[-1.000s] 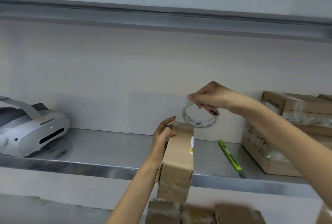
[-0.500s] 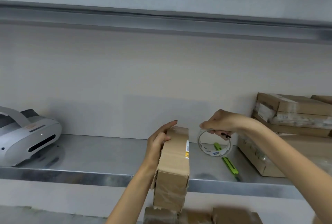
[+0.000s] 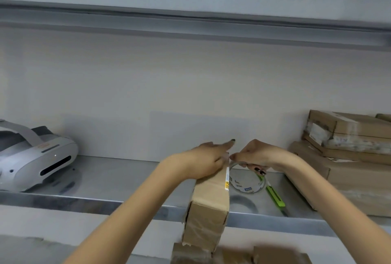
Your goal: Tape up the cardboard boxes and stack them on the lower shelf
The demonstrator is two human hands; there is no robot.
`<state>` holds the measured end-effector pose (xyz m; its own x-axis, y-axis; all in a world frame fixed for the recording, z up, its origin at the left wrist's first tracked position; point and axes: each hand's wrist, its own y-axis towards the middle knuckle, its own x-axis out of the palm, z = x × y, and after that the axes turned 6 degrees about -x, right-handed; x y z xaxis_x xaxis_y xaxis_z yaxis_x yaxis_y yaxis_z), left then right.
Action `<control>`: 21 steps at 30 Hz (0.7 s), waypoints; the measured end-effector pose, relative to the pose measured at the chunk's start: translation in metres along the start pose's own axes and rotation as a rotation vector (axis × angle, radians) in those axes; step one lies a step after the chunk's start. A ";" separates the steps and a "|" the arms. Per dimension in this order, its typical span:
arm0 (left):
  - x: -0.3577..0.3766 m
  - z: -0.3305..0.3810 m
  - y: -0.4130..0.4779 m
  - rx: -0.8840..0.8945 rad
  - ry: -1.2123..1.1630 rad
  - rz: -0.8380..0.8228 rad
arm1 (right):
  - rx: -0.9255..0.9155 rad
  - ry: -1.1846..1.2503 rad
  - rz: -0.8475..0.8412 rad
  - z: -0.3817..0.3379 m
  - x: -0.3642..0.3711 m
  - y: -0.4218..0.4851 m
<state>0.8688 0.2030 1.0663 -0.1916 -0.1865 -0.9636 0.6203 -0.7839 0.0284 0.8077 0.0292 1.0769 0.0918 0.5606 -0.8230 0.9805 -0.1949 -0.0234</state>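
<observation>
A narrow cardboard box (image 3: 208,204) stands on end in front of the metal shelf (image 3: 118,179), its base among other boxes (image 3: 232,255) at the bottom edge. My left hand (image 3: 203,162) lies flat over the box's far top end, index finger stretched out. My right hand (image 3: 257,155) grips a roll of clear tape (image 3: 247,179) just right of the box, thumb and fingertips touching the box's top corner. The roll hangs just above the shelf surface.
A green utility knife (image 3: 273,194) lies on the shelf under the roll. Taped cardboard boxes (image 3: 347,158) are stacked at the right. A white headset (image 3: 36,158) sits at the left. An upper shelf (image 3: 190,3) runs overhead.
My right hand has brought the tape roll down from above the box to beside its top corner. My left hand has shifted from gripping the side to pressing flat on the top.
</observation>
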 end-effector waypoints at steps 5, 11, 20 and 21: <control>-0.001 -0.014 0.001 -0.063 -0.029 -0.182 | -0.016 0.020 0.040 0.010 0.002 0.002; 0.006 -0.014 -0.009 -0.041 -0.425 0.022 | -0.096 0.217 0.007 0.022 0.009 -0.007; 0.069 -0.035 0.003 -0.239 -1.379 0.195 | -0.386 0.577 -0.009 0.004 -0.012 -0.016; 0.073 -0.039 0.001 -0.217 -1.377 0.218 | -0.405 0.525 -0.020 0.000 -0.006 -0.014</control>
<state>0.8848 0.2119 0.9852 -0.5792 -0.8106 0.0862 0.8124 -0.5827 -0.0219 0.7932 0.0284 1.0817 0.0452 0.8988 -0.4360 0.9612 0.0798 0.2642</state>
